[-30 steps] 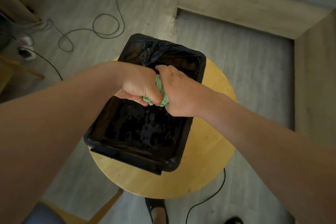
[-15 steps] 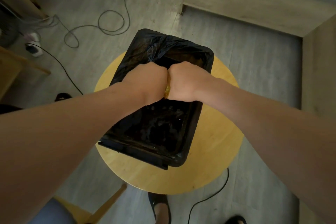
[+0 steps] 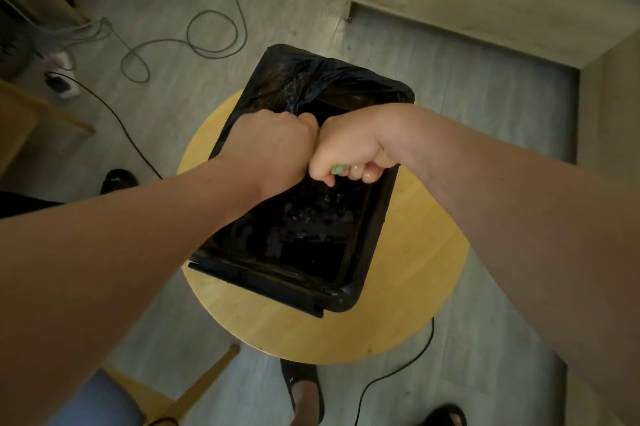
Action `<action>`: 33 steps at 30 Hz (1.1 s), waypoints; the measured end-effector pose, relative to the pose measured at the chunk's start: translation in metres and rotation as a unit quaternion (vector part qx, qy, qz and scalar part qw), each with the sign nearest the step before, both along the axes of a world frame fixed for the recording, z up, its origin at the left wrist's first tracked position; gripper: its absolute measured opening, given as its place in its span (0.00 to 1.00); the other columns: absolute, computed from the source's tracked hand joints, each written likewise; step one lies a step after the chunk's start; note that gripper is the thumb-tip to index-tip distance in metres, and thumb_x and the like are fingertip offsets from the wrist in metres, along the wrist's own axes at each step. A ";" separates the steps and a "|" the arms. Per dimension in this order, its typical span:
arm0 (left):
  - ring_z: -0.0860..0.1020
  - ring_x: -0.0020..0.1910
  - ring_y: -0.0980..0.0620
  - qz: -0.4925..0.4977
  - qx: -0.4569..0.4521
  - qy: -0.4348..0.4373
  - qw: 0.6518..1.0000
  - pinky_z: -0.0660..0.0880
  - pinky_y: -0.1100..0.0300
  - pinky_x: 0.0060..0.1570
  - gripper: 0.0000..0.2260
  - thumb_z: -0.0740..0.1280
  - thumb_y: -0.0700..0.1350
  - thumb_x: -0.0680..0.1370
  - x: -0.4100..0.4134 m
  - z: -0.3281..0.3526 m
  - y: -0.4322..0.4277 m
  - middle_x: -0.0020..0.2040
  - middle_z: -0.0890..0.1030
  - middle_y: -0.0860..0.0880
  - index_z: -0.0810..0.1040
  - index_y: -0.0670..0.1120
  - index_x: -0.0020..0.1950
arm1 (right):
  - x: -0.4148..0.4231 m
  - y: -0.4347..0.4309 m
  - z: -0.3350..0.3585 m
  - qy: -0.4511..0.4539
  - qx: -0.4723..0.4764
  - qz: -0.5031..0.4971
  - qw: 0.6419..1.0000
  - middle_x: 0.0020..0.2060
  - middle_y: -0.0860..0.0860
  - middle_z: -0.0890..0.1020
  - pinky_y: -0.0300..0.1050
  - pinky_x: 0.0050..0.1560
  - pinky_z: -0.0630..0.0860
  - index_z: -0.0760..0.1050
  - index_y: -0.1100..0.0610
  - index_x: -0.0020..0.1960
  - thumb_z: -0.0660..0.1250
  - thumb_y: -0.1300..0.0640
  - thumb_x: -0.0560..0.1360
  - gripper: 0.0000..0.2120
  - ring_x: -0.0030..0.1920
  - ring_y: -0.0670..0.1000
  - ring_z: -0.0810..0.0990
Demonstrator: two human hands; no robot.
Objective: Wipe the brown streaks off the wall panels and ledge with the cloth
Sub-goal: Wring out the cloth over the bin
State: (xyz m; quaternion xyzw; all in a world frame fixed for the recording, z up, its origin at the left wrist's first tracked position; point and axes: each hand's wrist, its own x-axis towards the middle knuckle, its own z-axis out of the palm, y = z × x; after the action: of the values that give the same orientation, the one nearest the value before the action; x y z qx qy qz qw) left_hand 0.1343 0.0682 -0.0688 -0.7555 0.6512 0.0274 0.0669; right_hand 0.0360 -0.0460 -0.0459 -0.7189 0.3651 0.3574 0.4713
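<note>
Head: I'm seeing left hand and right hand butting together, clamping cloth over bin on stool; cables lying around.

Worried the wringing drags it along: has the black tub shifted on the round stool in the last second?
No. The black tub sits as before on the round stool, far end overhanging its rim; only the view shifted.
</note>
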 end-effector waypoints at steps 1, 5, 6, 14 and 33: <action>0.81 0.42 0.39 -0.003 0.001 0.001 1.000 0.66 0.53 0.34 0.14 0.65 0.53 0.81 0.000 -0.001 0.002 0.42 0.78 0.45 0.72 0.43 0.55 | -0.001 0.000 -0.001 0.010 0.012 -0.002 1.000 0.27 0.51 0.64 0.40 0.30 0.55 0.65 0.55 0.32 0.67 0.67 0.69 0.15 0.27 0.49 0.58; 0.80 0.41 0.38 -0.002 -0.020 0.002 1.000 0.66 0.52 0.33 0.14 0.68 0.51 0.80 0.002 -0.005 0.006 0.44 0.79 0.44 0.73 0.42 0.57 | 0.000 -0.002 -0.001 0.027 0.054 -0.008 0.998 0.27 0.50 0.64 0.38 0.28 0.53 0.65 0.54 0.34 0.67 0.66 0.72 0.14 0.26 0.47 0.57; 0.80 0.39 0.37 -0.003 -0.030 0.002 1.000 0.65 0.53 0.33 0.14 0.69 0.51 0.80 0.004 -0.005 0.006 0.43 0.79 0.44 0.73 0.42 0.56 | 0.000 -0.003 -0.002 0.020 0.057 -0.010 0.998 0.27 0.50 0.65 0.38 0.28 0.53 0.66 0.54 0.35 0.68 0.65 0.73 0.14 0.26 0.47 0.57; 0.77 0.36 0.49 0.123 -0.032 0.273 0.954 0.70 0.55 0.33 0.22 0.75 0.42 0.74 0.013 0.002 0.000 0.41 0.76 0.48 0.63 0.45 0.58 | -0.017 -0.004 0.009 -0.178 0.020 -0.086 0.980 0.45 0.53 0.76 0.44 0.39 0.74 0.73 0.55 0.61 0.73 0.56 0.74 0.18 0.40 0.49 0.73; 0.85 0.48 0.53 0.228 -0.072 0.691 0.682 0.80 0.60 0.52 0.14 0.58 0.46 0.86 -0.127 0.072 -0.081 0.45 0.86 0.49 0.80 0.39 0.56 | -0.269 -0.042 0.019 -0.434 0.123 -0.626 0.636 0.56 0.60 0.83 0.56 0.64 0.76 0.77 0.64 0.61 0.59 0.57 0.81 0.15 0.58 0.57 0.82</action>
State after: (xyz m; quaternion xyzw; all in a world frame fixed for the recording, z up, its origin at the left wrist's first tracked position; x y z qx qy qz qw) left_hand 0.0073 -0.0130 0.0035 -0.6497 0.3207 0.5088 -0.4650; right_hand -0.2335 -0.0883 -0.0268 -0.3257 0.4335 -0.3352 0.7705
